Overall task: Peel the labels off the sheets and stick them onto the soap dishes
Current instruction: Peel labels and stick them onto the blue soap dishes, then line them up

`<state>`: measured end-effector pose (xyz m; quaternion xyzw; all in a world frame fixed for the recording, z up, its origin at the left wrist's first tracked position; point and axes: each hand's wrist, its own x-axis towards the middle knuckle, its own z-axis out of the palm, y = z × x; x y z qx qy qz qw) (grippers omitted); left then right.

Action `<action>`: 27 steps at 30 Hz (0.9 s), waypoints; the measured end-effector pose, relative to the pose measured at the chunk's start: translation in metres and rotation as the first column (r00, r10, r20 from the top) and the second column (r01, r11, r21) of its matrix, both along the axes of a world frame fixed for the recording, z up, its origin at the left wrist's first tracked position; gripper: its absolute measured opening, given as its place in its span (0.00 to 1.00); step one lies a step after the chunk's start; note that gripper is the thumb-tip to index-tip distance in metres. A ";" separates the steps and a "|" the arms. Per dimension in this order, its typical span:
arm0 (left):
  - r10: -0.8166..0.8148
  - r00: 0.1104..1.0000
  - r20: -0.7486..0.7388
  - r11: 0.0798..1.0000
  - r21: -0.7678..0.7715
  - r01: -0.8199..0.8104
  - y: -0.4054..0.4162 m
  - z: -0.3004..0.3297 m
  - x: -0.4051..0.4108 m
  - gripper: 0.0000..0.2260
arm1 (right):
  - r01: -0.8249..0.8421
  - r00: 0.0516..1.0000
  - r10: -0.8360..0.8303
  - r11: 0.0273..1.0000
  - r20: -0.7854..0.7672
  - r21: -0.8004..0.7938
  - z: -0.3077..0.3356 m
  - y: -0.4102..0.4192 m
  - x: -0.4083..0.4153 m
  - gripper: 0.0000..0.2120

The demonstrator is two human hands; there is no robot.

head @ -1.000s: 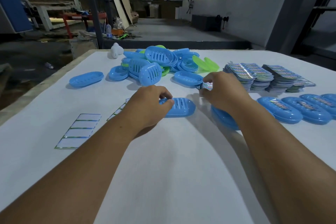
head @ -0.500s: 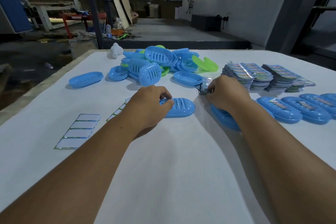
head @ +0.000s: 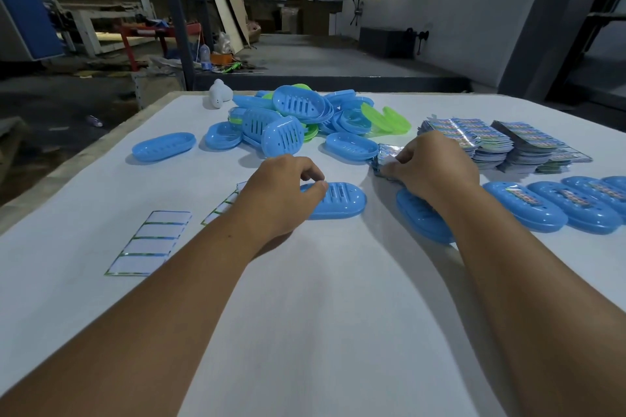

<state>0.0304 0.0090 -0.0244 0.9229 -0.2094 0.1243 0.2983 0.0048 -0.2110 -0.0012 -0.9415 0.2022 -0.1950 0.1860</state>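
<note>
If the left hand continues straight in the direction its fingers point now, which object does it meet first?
The left hand already touches the upturned blue soap dish with its fingertips, which point to the right. Going on, it would push this dish first; beyond it lies another blue dish under the right forearm, though depth is unclear.

Left hand [head: 281, 193] grips an overturned blue soap dish [head: 338, 201] at centre; at 2 o'clock, right hand [head: 437, 167] pinches a label sheet [head: 384, 159].
</note>
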 end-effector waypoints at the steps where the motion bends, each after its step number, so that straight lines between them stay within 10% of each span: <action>1: -0.004 1.000 0.001 1.000 -0.030 0.004 0.000 0.001 0.000 0.06 | 0.004 1.000 -0.004 1.000 0.014 0.009 0.001 0.001 -0.001 0.18; 8: -0.022 0.983 -0.182 0.906 -0.420 -0.058 -0.005 0.007 -0.004 0.20 | -0.326 0.818 0.313 0.944 0.482 -0.060 0.017 0.036 -0.017 0.06; 16: 0.036 0.950 -0.311 0.743 -0.628 -0.233 0.004 0.014 0.005 0.10 | -0.681 0.683 0.676 0.726 0.275 -0.093 0.002 0.070 -0.022 0.09; 23: -0.026 0.965 -0.261 0.765 -0.626 -0.148 0.003 0.014 0.004 0.09 | -0.489 0.794 0.397 0.867 0.461 0.095 -0.003 0.065 -0.013 0.06; 27: -0.081 0.965 -0.251 0.789 -0.608 -0.092 0.000 0.013 0.002 0.09 | -0.484 0.842 0.255 0.746 0.475 0.457 -0.002 0.058 -0.004 0.10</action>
